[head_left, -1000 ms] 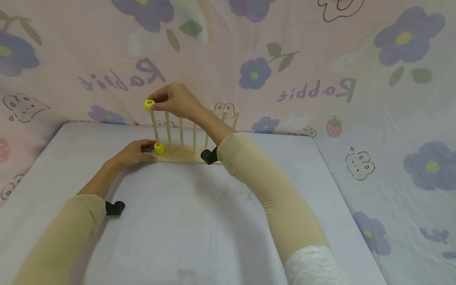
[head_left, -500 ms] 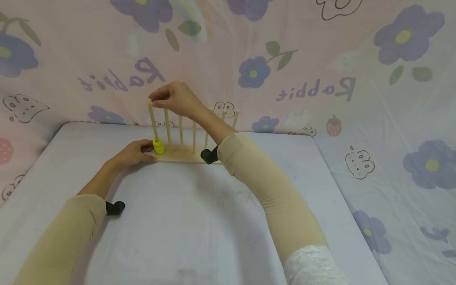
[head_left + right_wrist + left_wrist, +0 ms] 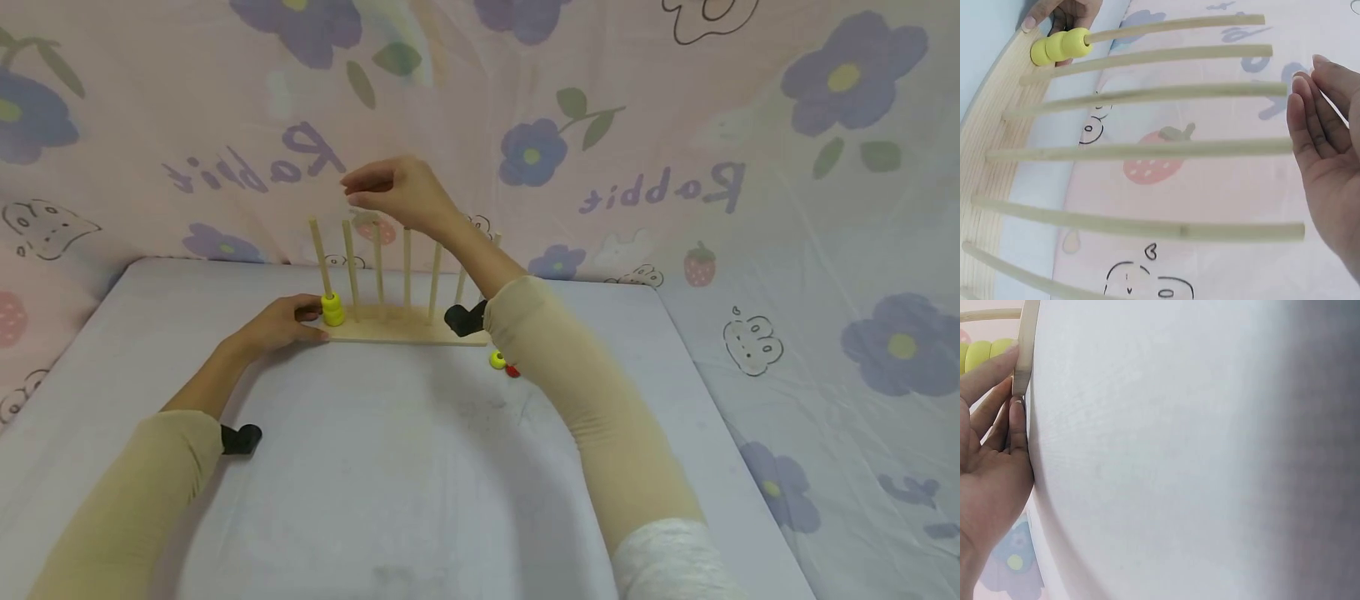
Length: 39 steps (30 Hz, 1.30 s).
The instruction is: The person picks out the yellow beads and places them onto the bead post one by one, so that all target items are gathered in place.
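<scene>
A wooden peg stand with a row of several upright pegs stands toward the back of the table. Three yellow beads are stacked at the foot of its leftmost peg. My left hand grips the left end of the base, thumb at the front edge and other fingers behind. In the left wrist view the fingertips meet the wooden edge. My right hand hovers above the peg tops, fingers loosely bent and holding nothing.
On the white table, a loose yellow bead and a red bead lie right of the stand, partly behind my right sleeve. A printed cloth hangs behind the table.
The top yellow bead left my right hand and slid down the leftmost peg onto the others. My right hand then rose and moved right, uncovering loose beads. The left hand stayed put.
</scene>
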Tool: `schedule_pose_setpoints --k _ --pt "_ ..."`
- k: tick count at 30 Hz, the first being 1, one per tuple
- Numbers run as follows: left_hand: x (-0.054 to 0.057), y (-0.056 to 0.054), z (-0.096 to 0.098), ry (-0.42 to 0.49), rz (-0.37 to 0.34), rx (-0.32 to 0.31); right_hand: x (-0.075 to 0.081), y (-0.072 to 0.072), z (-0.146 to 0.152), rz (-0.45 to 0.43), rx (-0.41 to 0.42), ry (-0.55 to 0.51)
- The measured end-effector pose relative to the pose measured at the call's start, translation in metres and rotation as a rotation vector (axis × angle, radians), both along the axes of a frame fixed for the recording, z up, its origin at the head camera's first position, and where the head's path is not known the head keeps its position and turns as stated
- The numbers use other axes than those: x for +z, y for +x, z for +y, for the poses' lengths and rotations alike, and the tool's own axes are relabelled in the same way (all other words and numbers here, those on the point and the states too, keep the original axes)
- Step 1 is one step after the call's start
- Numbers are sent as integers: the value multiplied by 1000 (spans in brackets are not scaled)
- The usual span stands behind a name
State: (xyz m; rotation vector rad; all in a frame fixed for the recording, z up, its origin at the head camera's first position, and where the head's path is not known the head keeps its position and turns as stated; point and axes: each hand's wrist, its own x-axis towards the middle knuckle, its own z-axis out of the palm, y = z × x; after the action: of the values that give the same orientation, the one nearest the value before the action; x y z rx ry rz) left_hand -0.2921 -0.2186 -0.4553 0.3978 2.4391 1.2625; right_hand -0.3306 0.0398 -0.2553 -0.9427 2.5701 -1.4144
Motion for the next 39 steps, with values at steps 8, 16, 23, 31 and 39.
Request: schedule_pose_setpoints --k 8,16,23,31,39 --pt "-2 1 0 -2 -11 3 10 23 28 25 -14 -67" --pt "0 1 0 11 -13 4 8 28 59 2 -52 -147" --pt "-1 0 2 17 -5 1 -6 12 89 6 -57 -187" --pt "0 0 6 11 -7 -5 -11 18 122 17 -116 -219" --pt "0 0 7 20 -8 -5 -15 24 156 35 -198 -192"
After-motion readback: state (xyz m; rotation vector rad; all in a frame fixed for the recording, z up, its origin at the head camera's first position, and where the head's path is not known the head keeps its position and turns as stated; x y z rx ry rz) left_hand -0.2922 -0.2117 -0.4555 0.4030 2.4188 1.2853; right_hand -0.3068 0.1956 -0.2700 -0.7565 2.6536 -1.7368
